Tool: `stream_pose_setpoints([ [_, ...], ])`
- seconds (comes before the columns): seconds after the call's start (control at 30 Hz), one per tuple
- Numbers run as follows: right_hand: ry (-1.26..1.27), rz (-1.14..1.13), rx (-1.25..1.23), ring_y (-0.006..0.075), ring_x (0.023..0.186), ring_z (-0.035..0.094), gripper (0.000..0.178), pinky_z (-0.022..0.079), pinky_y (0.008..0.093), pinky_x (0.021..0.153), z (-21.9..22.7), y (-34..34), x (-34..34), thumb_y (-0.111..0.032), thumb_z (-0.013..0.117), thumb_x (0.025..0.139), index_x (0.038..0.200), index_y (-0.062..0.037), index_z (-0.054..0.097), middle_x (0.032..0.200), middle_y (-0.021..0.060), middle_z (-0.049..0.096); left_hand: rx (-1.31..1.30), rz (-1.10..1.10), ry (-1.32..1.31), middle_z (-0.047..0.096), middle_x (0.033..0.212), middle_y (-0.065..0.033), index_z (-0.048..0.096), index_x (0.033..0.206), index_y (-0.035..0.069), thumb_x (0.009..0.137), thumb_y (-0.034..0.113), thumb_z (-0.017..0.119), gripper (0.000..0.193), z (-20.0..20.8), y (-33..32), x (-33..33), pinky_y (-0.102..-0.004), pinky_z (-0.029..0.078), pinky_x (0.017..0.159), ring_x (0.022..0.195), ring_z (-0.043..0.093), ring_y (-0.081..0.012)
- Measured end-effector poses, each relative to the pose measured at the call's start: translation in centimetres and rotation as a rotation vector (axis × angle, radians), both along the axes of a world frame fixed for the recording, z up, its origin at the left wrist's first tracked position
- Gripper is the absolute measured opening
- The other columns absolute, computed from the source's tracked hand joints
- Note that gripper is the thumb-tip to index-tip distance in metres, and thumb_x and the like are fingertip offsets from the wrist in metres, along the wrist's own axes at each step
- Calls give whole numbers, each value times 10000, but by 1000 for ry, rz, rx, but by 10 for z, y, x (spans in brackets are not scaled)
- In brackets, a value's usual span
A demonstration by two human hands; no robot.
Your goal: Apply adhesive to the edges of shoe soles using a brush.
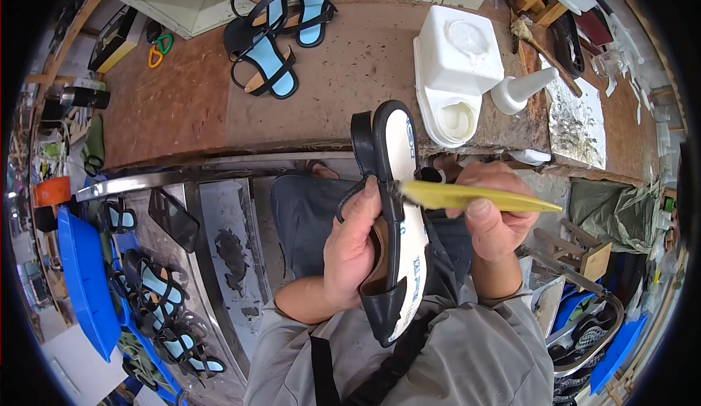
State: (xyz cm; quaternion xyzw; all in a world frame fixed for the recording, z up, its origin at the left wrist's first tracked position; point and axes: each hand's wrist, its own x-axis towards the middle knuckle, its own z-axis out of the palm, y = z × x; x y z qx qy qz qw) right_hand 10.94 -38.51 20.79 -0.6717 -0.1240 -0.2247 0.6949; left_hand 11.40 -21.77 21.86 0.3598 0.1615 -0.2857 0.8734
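A black sandal (413, 249) stands on end in front of me, its cream underside with blue print turned to my right. My left hand (347, 253) is closed around its side, thumb near the middle of the dark edge. Between the fingers and thumb of my right hand (498, 220) is a flat, yellow-handled brush (436, 195). The brush lies across the underside, and its dark tip meets the sandal's edge near my left thumb. Part of the handle is hidden behind my right fingers.
On the bench (321, 114) lie black sandals with light-blue insoles (272, 63), green-and-orange-handled scissors (157, 52) and a white plastic container (460, 55) beside a white nozzle (520, 90). More sandals (157, 289), a phone (174, 220) and a blue tray (84, 282) are at left.
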Motion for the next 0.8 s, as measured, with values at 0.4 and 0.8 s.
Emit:
stream_pose_setpoints([
  [0.4, -261, 53, -37, 233, 610, 631, 164, 467, 307, 543, 14, 13, -26, -90, 685, 769, 845, 38, 616, 729, 137, 627, 47, -77, -161, 615, 849, -99, 541, 1042, 9, 960, 410, 339, 456, 21, 21, -33, -250, 466, 644, 713, 580, -128],
  [0.8, -129, 33, 142, 211, 559, 598, 121, 458, 312, 509, 22, 14, -50, -68, 618, 815, 906, 11, 620, 667, 130, 627, -25, -2, -138, 609, 859, -74, 563, 1048, 10, 968, 365, 347, 423, 37, 15, -43, -243, 451, 653, 732, 566, -117],
])
